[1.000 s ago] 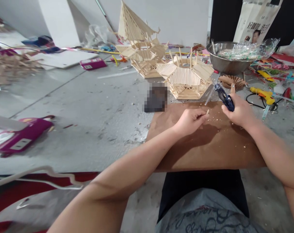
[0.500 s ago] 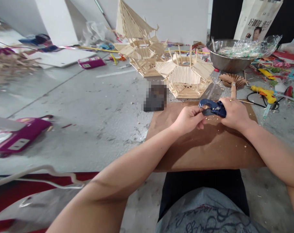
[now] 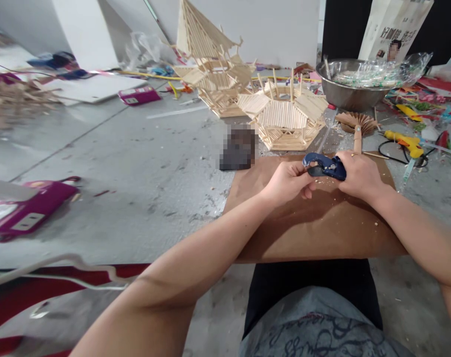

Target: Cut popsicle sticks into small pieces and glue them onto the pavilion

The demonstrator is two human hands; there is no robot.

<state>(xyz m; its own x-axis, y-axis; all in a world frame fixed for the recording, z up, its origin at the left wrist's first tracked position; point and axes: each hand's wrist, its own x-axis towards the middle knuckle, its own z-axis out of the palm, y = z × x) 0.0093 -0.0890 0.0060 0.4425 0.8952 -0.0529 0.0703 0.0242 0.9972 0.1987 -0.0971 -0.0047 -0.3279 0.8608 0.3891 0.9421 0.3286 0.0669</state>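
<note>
My right hand (image 3: 361,171) is wrapped round a blue hand cutter (image 3: 335,167) with a curved, hooked jaw, its index finger stretched forward. The jaw points left, toward my left hand (image 3: 290,183). There the fingers are pinched together right at the jaw; whatever they hold is too small and hidden to make out. Both hands are above a brown board (image 3: 303,233) sprinkled with small pale chips. Just beyond the board stands a low six-sided model (image 3: 283,116) built of thin wooden sticks, with short posts rising from its top.
Behind is a taller stick pagoda (image 3: 218,74). A metal bowl (image 3: 354,94) with plastic-wrapped contents stands back right, near a pleated brown paper fan (image 3: 359,123) and a yellow glue gun (image 3: 406,143). Left are a purple power strip (image 3: 35,210) and a blurred dark object (image 3: 237,148).
Hands and cutter have shifted very slightly left. The pale bit seen inside the cutter's jaw earlier no longer shows clearly. The rest looks the same.
</note>
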